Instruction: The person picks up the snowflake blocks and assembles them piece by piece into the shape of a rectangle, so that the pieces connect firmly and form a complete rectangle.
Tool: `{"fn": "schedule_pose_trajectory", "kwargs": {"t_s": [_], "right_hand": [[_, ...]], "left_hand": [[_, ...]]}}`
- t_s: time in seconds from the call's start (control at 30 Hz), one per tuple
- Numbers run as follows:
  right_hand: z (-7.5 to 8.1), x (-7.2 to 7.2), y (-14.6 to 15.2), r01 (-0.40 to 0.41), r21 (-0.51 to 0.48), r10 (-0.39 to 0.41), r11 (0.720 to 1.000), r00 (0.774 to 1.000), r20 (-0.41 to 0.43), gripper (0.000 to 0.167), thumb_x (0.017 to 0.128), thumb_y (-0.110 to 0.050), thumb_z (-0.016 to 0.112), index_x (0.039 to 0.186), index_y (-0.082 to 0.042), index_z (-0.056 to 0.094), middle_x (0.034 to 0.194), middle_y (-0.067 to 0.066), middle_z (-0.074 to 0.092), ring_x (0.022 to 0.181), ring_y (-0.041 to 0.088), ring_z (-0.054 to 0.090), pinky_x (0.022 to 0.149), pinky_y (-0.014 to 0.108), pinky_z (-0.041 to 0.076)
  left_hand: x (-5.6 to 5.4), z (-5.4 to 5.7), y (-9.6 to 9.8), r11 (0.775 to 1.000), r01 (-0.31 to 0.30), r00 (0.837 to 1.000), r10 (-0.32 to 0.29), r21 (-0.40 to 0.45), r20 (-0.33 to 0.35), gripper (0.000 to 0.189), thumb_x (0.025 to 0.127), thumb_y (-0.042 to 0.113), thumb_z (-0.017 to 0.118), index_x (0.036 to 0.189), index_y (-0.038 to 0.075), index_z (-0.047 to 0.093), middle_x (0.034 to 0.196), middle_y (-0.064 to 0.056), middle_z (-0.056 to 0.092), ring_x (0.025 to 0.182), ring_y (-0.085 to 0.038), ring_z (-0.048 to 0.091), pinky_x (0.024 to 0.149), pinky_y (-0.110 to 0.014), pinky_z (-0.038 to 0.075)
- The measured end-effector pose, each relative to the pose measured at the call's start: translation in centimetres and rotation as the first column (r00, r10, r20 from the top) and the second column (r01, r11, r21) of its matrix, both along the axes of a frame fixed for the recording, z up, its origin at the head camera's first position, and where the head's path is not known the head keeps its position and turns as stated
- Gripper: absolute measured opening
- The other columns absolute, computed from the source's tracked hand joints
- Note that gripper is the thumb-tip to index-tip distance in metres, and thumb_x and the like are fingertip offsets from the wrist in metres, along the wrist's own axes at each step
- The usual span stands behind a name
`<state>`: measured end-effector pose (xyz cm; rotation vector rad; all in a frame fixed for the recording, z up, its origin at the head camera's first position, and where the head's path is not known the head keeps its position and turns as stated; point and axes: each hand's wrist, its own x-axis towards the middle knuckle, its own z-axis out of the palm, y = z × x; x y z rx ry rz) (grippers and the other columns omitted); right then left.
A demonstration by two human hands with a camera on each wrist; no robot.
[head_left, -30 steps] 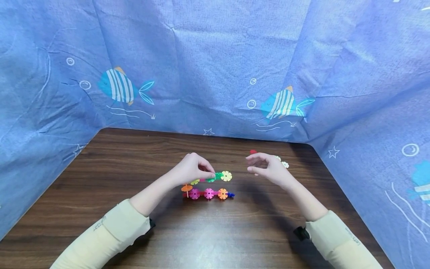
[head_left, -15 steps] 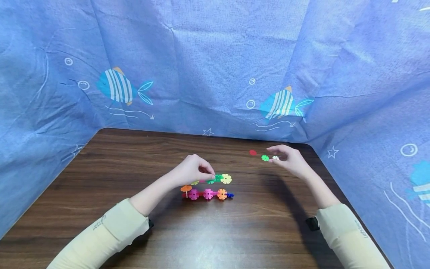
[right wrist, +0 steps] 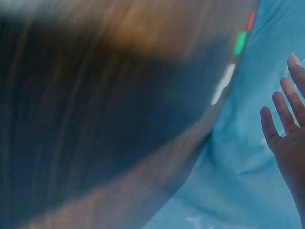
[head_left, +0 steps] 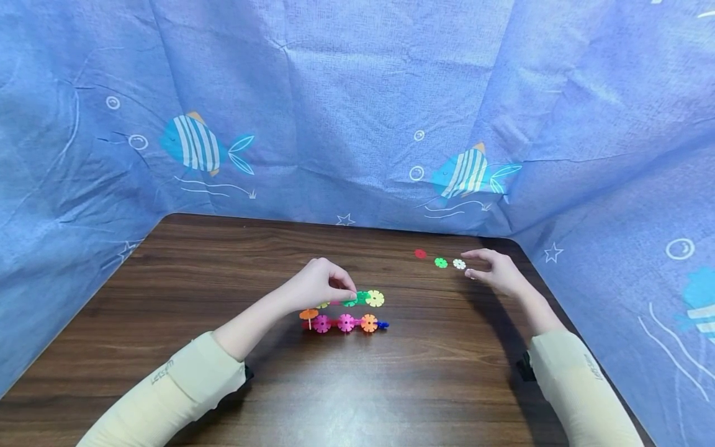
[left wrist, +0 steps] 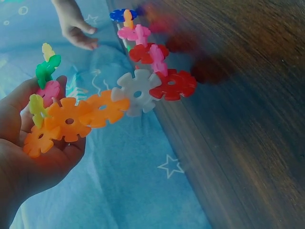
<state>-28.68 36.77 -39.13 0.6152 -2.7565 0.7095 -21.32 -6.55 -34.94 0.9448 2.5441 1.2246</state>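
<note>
My left hand [head_left: 319, 284] holds a chain of interlocking plastic flower discs [head_left: 346, 323] near its green pieces, thumb and fingers pinching it. In the left wrist view the chain [left wrist: 69, 121] bends round from yellow and green through orange, clear and red to pink and blue. Its lower row hangs close over the table in the head view. Far to the right, my right hand [head_left: 496, 272] has its fingers apart, beside a white flower disc [head_left: 459, 264]. The right wrist view has two white discs [right wrist: 229, 75] in line, apart from the spread fingers [right wrist: 284, 114].
A green flower disc [head_left: 440, 262] and a red flower disc [head_left: 420, 253] lie left of the white one on the dark wooden table [head_left: 223, 261]. A blue fish-print curtain [head_left: 346, 124] hangs behind the table and along its sides.
My right hand has moved rightward from near the chain to the loose discs, bringing the green and white ones into sight. The left hand keeps holding the chain, now slightly lower.
</note>
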Motion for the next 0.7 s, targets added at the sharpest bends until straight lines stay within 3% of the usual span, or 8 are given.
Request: {"fn": "schedule_pose_trajectory", "kwargs": {"t_s": [0.1, 0.2, 0.37, 0.47, 0.6, 0.7], "right_hand": [[-0.7, -0.4, 0.7, 0.046, 0.029, -0.047, 0.999, 0.999, 0.027, 0.038, 0.080, -0.014, 0.075, 0.115, -0.005, 0.065, 0.115, 0.017, 0.065, 0.110, 0.037, 0.056, 0.089, 0.046, 0.042], [-1.3, -0.8, 1.2, 0.070, 0.024, -0.071, 0.997, 0.996, 0.056, 0.037, 0.081, -0.014, 0.075, 0.114, -0.003, 0.065, 0.114, 0.019, 0.065, 0.111, 0.039, 0.056, 0.091, 0.051, 0.040], [-2.1, -1.8, 1.6, 0.103, -0.003, -0.103, 0.995, 0.990, 0.097, 0.038, 0.080, -0.012, 0.075, 0.114, 0.000, 0.064, 0.111, 0.021, 0.066, 0.110, 0.037, 0.058, 0.092, 0.049, 0.041], [-2.6, -2.2, 1.8, 0.120, -0.013, -0.117, 0.993, 0.984, 0.134, 0.037, 0.081, -0.011, 0.074, 0.114, 0.002, 0.064, 0.109, 0.021, 0.067, 0.105, 0.036, 0.062, 0.088, 0.040, 0.046], [-2.9, -2.3, 1.8, 0.155, 0.015, -0.155, 0.988, 0.973, 0.171, 0.035, 0.081, -0.011, 0.073, 0.112, 0.004, 0.064, 0.107, 0.022, 0.067, 0.101, 0.036, 0.063, 0.087, 0.040, 0.046], [-2.9, -2.2, 1.7, 0.181, 0.056, -0.189, 0.982, 0.966, 0.175, 0.033, 0.080, -0.009, 0.074, 0.108, 0.004, 0.065, 0.103, 0.021, 0.068, 0.097, 0.035, 0.063, 0.087, 0.047, 0.044]], "left_hand": [[-0.1, -0.2, 0.0, 1.000, 0.000, 1.000, 0.000, 0.001, -0.002, 0.005, 0.084, 0.020, 0.072, 0.079, 0.020, 0.074, 0.072, 0.002, 0.070, 0.061, -0.006, 0.059, 0.058, -0.024, 0.051], [-0.1, -0.2, -0.1, 1.000, 0.004, 1.000, -0.004, 0.005, 0.001, 0.005, 0.084, 0.020, 0.072, 0.080, 0.020, 0.074, 0.072, 0.003, 0.070, 0.061, -0.007, 0.060, 0.058, -0.025, 0.051], [-0.1, 0.0, -0.3, 1.000, 0.004, 1.000, -0.004, 0.007, 0.007, 0.004, 0.084, 0.019, 0.072, 0.081, 0.019, 0.074, 0.071, 0.007, 0.068, 0.061, -0.009, 0.060, 0.058, -0.027, 0.051], [0.0, 0.1, -0.3, 1.000, 0.008, 1.000, -0.008, 0.002, 0.002, 0.004, 0.085, 0.019, 0.071, 0.081, 0.019, 0.074, 0.071, 0.009, 0.068, 0.061, -0.009, 0.061, 0.058, -0.026, 0.051], [0.0, 0.0, -0.4, 1.000, 0.012, 1.000, -0.012, -0.003, -0.001, 0.004, 0.085, 0.019, 0.071, 0.082, 0.019, 0.074, 0.071, 0.009, 0.069, 0.062, -0.009, 0.061, 0.059, -0.026, 0.052], [0.0, 0.0, -0.5, 1.000, 0.012, 1.000, -0.012, -0.003, 0.005, 0.005, 0.085, 0.019, 0.071, 0.082, 0.019, 0.074, 0.072, 0.008, 0.069, 0.063, -0.009, 0.061, 0.059, -0.026, 0.051]]}}
